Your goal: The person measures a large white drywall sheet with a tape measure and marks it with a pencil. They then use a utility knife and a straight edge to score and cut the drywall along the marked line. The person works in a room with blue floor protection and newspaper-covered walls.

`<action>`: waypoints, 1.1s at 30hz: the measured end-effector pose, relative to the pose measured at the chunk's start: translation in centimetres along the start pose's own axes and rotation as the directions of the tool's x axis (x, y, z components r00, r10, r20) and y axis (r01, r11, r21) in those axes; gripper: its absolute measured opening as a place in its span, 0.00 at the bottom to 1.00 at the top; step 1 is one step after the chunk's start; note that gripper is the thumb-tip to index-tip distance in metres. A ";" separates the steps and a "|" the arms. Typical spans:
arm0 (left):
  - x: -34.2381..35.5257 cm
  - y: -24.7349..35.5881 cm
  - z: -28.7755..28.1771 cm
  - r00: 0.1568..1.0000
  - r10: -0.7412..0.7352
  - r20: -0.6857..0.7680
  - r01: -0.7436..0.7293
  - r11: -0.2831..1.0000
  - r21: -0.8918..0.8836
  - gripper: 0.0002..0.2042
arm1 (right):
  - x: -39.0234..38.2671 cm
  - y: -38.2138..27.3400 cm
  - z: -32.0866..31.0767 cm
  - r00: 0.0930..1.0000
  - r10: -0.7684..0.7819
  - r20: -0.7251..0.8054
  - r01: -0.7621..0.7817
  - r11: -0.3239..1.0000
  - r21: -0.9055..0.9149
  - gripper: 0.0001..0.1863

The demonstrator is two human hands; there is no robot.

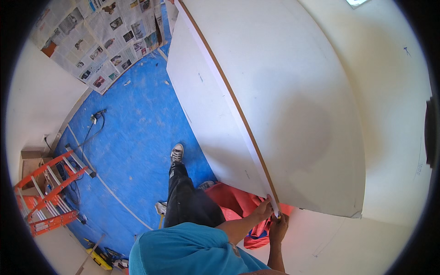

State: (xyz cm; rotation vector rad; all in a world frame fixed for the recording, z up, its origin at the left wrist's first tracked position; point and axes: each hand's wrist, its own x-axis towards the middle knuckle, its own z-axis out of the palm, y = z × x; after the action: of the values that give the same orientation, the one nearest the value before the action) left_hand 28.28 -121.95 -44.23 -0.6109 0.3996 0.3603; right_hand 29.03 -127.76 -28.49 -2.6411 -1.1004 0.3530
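A large white panel [293, 91] stretches from the top of the view toward me. A long narrow white strip with a brown edge [238, 106] runs lengthwise along it, and a second white face [206, 105] lies to its left. At the strip's near end, my left hand [262, 209] is closed on the strip, its thumb raised along the side. Just beside it, my right hand [277, 228] is closed around a small dark object [278, 216] held against the strip's end; its kind is too small to tell. Red fabric [233, 200] bunches below the panel, behind my left forearm.
Blue sheeting [133, 123] covers the floor. An orange ladder [52, 192] lies at the left by a cardboard box [31, 162], with a black cable [97, 123] nearby. Newspaper sheets [98, 43] hang at the far left. My shoe [177, 152] stands beside the panel.
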 end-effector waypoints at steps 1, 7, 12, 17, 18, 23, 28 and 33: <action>0.5 0.1 -0.9 0.998 -0.058 -0.005 0.058 0.998 0.011 0.24 | 0.2 -1.0 -0.1 0.999 0.041 0.028 -0.042 0.999 0.011 0.17; 2.5 -0.5 -4.3 0.983 -0.018 0.184 -0.004 0.993 0.120 0.27 | 2.7 -9.0 -0.8 0.976 -0.213 0.031 0.211 0.975 0.077 0.18; 1.7 -1.2 -3.7 0.993 -0.027 0.117 0.010 0.990 0.138 0.26 | 3.5 -12.1 -1.8 0.955 -0.294 0.030 0.284 0.942 0.181 0.20; 1.2 -0.2 -3.8 0.985 -0.103 0.136 0.091 0.991 0.094 0.26 | 1.6 -10.9 -2.6 0.961 -0.273 0.044 0.259 0.943 0.211 0.19; 1.2 0.1 -3.8 0.984 -0.113 0.135 0.101 0.991 0.089 0.26 | 1.2 -10.6 -2.7 0.971 -0.234 0.046 0.223 0.960 0.172 0.17; 0.2 0.8 -3.2 0.999 -0.033 -0.039 0.040 0.980 0.195 0.24 | -0.9 -9.5 -3.2 0.971 -0.236 -0.027 0.238 0.963 0.124 0.16; -1.6 1.3 -1.7 0.997 -0.056 0.056 0.045 0.982 0.181 0.25 | -0.9 -10.7 -4.3 0.970 -0.241 -0.020 0.241 0.963 0.120 0.17; -3.9 1.3 0.6 0.996 0.010 0.092 -0.029 0.979 0.204 0.24 | 0.5 -13.1 -5.6 0.963 -0.270 -0.016 0.268 0.943 0.197 0.18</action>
State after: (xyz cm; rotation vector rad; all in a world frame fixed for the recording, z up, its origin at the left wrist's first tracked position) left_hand 24.49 -121.39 -42.65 -0.3880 0.3502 0.3591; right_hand 22.58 -119.31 -19.01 -2.2825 -1.3359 0.3981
